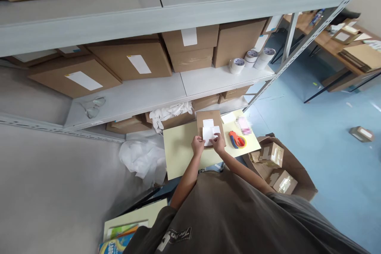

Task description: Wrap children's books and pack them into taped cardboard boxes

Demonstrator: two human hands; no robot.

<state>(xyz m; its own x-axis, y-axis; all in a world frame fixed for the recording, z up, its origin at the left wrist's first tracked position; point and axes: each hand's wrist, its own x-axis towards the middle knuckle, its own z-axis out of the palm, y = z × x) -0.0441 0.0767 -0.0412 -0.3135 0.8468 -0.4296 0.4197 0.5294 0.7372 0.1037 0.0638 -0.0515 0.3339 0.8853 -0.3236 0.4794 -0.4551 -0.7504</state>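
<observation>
A small white folded paper box (209, 133) lies on a flat brown cardboard piece (208, 118) on a pale yellow table (181, 151). My left hand (197, 145) pinches the white box's near left edge. My right hand (219, 143) grips its near right edge, fingers curled. An orange and blue tape dispenser (237, 139) sits just right of my right hand. A white label sheet (228, 118) and a blurred pink item (244, 125) lie beyond it.
Grey metal shelves (166, 91) hold brown cartons (131, 61) and tape rolls (251, 58). White plastic wrap (142, 158) is heaped left of the table. An open carton with small boxes (275, 158) stands on the blue floor at right. A wooden desk (348, 43) is far right.
</observation>
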